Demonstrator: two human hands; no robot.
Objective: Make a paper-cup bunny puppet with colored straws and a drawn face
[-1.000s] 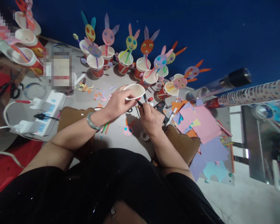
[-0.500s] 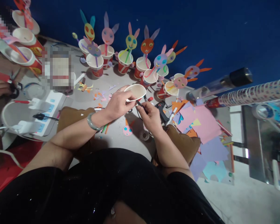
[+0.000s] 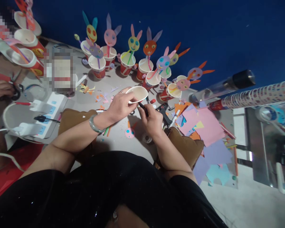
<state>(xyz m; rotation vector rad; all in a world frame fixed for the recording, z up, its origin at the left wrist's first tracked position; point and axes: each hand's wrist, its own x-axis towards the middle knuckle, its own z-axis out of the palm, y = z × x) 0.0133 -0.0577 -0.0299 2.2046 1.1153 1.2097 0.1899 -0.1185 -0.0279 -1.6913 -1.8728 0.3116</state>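
Observation:
My left hand (image 3: pixel 122 106) is closed around a white-lined paper cup (image 3: pixel 139 94), tilted with its mouth facing up toward me. Fingers of my right hand (image 3: pixel 152 120) wrap a slim black tool (image 3: pixel 143 108) whose tip meets the cup's side just under the rim. Its exact kind is hard to make out. Below the hands lies a pink paper rabbit face (image 3: pixel 129 133) with blue eyes and orange ears. A roll of tape (image 3: pixel 147 138) sits near my right wrist, and a black glue gun (image 3: pixel 164 114) lies beyond that hand.
Red cups with paper rabbits (image 3: pixel 146 68) line the blue wall. Colored paper sheets (image 3: pixel 209 126) and a long stack of cups (image 3: pixel 256 96) are at right. A power strip (image 3: pixel 48 115) stands left, near another person's hand (image 3: pixel 1 88) with scissors. Brown cushions (image 3: pixel 186 144) flank my arms.
My right hand has shifted its grip and turned slightly, so more of the black tool shows above the fingers. The left hand still holds the cup in nearly the same place.

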